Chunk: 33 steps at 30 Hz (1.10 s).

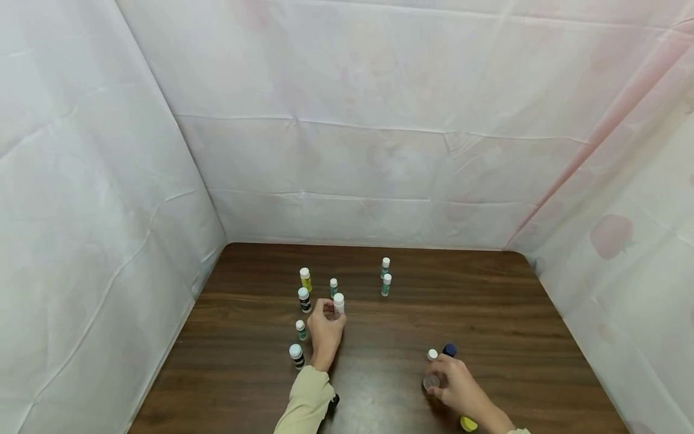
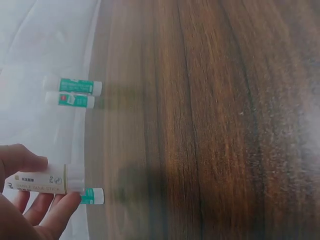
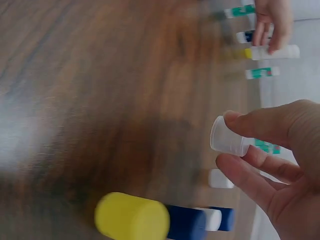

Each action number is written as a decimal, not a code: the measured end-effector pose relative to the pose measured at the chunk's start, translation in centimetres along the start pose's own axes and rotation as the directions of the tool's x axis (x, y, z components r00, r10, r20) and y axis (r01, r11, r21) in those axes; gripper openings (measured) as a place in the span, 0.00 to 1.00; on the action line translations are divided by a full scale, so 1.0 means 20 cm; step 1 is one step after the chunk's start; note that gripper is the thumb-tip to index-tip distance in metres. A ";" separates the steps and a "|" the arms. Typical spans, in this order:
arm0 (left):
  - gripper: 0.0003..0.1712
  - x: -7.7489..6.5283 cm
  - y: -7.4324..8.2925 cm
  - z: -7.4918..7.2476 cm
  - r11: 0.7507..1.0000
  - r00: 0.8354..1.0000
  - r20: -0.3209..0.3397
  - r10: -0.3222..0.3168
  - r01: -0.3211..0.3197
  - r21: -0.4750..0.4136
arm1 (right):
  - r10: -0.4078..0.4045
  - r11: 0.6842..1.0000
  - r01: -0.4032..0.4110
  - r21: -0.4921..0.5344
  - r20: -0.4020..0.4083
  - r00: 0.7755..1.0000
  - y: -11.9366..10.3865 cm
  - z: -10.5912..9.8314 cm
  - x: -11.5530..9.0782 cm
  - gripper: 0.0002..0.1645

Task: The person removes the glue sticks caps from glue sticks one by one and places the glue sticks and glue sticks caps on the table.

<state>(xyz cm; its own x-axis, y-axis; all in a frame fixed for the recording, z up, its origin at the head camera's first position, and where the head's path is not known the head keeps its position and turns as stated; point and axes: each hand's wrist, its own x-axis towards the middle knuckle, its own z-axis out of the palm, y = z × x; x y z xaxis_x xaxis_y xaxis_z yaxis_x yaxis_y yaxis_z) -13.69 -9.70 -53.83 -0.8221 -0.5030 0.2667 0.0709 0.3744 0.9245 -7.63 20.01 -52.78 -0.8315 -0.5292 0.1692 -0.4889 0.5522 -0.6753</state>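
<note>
My left hand (image 1: 325, 330) grips a white glue stick (image 2: 40, 179) upright between thumb and fingers. Its printed label faces the left wrist camera. Just behind it stands a small green glue stick (image 1: 333, 287). A row of white-topped sticks lines the hand's left side, among them a black-labelled one (image 1: 304, 299) and a green one (image 1: 300, 329). My right hand (image 1: 456, 386) pinches a clear plastic cap (image 3: 229, 136) between thumb and fingertips. The cap's wide rim points away from the palm. Beside that hand are a white cap (image 1: 432, 355) and a navy cap (image 1: 449, 349).
Two green glue sticks (image 1: 385, 286) stand toward the back of the brown wooden table (image 1: 488, 301). A yellow cap (image 3: 131, 216) is near the right wrist, in line with navy and white ones. Something black (image 1: 334, 402) shows beside the left sleeve. Pale cloth (image 1: 358, 157) hangs around the table.
</note>
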 end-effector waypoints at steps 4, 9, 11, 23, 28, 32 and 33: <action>0.15 0.02 -0.02 0.03 0.999 0.999 -0.019 -0.032 0.032 0.022 | 0.033 0.998 -0.033 -0.050 0.008 0.999 0.03 0.05 -0.02 0.16; 0.15 0.04 -0.05 0.04 0.996 0.996 -0.042 -0.079 0.080 0.027 | 0.072 0.992 -0.069 -0.106 0.025 0.997 0.06 0.09 -0.03 0.16; 0.15 0.05 -0.06 0.05 0.995 0.994 -0.057 -0.094 0.096 0.034 | 0.076 0.989 -0.071 -0.126 0.033 0.997 0.06 0.10 -0.03 0.15; 0.16 0.05 -0.11 0.06 0.991 0.986 -0.110 -0.125 0.130 0.037 | 0.136 0.979 -0.122 -0.164 0.077 0.988 0.03 0.07 -0.04 0.15; 0.18 0.01 -0.11 0.07 0.996 0.984 -0.164 -0.066 0.076 0.054 | 0.159 0.982 -0.156 -0.103 0.025 0.987 -0.01 0.01 -0.03 0.16; 0.18 -0.05 -0.07 0.07 0.994 0.984 -0.173 -0.041 0.057 0.090 | 0.149 0.984 -0.155 -0.082 -0.079 0.986 -0.03 -0.05 -0.02 0.20; 0.18 -0.07 -0.06 0.07 0.993 0.986 -0.157 -0.047 0.062 0.096 | 0.147 0.985 -0.155 -0.077 -0.102 0.984 -0.03 -0.07 -0.01 0.21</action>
<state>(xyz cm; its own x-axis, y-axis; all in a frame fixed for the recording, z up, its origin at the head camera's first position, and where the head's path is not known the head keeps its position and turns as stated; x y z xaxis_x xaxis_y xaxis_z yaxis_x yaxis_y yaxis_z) -13.40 -8.42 -55.66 -0.7256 -0.6360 0.2626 -0.0351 0.4153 0.9090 -7.56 20.66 -51.35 -0.9168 -0.3741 0.1401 -0.3728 0.6754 -0.6363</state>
